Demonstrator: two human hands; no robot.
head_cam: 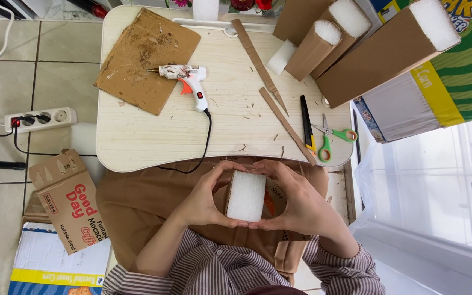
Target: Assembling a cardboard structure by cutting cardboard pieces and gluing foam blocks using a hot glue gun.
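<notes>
**A:** Where is the thing being handled, and how does it lie between the two hands?

**B:** It is a white rectangular foam block set in a brown cardboard sleeve (246,195), held above the person's lap, just off the near edge of the pale wooden worktop (137,136). It sits squarely between the hands, so neither is nearer. The foam face points up at the camera. Its longer side runs away from the body toward the worktop, tilted a little to the right.

**A:** What are the hands doing?

**B:** The left hand (206,199) wraps the block's left side, fingers curled over the far corner and thumb under the near edge. The right hand (296,202) mirrors it on the right side. Both are closed on the block, and the thumb tips almost meet below it.

**A:** What is on the worktop?

**B:** Near the middle lies a white hot glue gun with an orange trigger (189,82), its nozzle resting on a flat, glue-stained sheet of brown cardboard (137,49) at the far left corner. Two long thin cardboard strips (271,95) run slantwise right of centre. By the right edge lie a black and yellow craft knife (307,123) and green-handled scissors (331,136). At the far right corner, three brown cardboard tubes plugged with white foam (367,54) lean together.
</notes>
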